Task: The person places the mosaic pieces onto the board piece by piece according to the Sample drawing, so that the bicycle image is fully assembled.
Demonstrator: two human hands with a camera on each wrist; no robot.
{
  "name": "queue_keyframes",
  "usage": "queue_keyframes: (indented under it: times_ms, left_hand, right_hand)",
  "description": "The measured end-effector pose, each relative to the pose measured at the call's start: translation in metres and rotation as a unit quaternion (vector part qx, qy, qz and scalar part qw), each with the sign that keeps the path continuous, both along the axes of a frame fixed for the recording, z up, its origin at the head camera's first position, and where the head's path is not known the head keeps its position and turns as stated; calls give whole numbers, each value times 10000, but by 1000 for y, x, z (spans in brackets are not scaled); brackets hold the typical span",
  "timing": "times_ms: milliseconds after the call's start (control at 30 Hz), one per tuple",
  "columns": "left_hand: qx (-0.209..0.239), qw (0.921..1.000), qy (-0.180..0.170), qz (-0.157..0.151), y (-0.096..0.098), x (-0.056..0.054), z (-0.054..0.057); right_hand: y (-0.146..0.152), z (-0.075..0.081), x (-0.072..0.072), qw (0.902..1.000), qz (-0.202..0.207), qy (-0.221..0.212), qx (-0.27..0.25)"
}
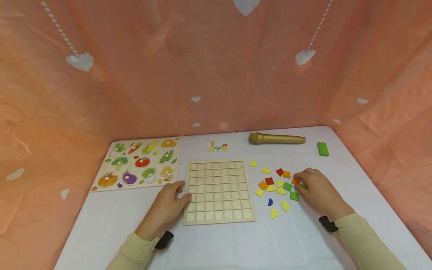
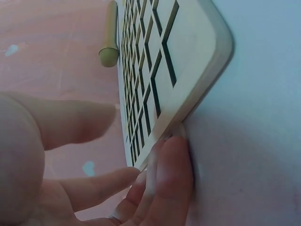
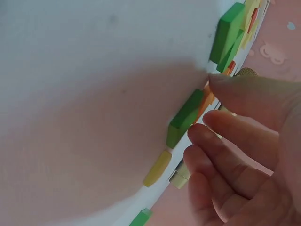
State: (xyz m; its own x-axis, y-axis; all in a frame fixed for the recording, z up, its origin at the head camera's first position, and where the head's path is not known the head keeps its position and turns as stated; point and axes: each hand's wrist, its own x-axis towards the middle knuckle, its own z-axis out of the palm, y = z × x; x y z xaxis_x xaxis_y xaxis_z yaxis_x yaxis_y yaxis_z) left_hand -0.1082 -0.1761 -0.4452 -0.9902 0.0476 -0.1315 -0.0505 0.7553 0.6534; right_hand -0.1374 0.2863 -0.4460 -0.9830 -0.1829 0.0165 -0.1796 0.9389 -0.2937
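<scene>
My left hand [image 1: 170, 198] is at the left edge of a pale wooden grid board [image 1: 219, 223]. In the left wrist view its fingers [image 2: 171, 165] touch the board's side, while the thumb stands apart above. Among loose coloured tiles to the right of the board is my right hand [image 1: 318, 189]. Its thumb and index finger are at opposite edges of an orange square tile [image 1: 296, 181], pinching it low over the table. A green tile [image 3: 186, 117] lies close by, partly under the hand in the head view. Other tiles include a green square [image 1: 294, 196] and a blue half-circle [image 1: 270, 202].
A vegetable puzzle board [image 1: 96, 188] lies at the left. Behind the grid board is a small pattern card [image 1: 217, 144]. A gold microphone [image 1: 280, 139] and a green block [image 1: 322, 149] are at the back right. Pink curtains [image 1: 216, 67] surround the table.
</scene>
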Motion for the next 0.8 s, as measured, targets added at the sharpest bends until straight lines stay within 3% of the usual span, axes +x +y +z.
queue_keyframes:
  times_ms: [267,567,800]
  left_hand:
    - [-182,9997,66,-127,0,-2,0]
    - [-260,9995,-157,-88,0,-5,-1]
    - [-173,9993,-323,-70,-1,-9,-3]
  right_hand:
    - [-2,-1,-3,10000,6,33,10]
    - [-3,2,-7,9999,-3,-134,23]
    - [-18,9,-12,9984,-83,-319,-449]
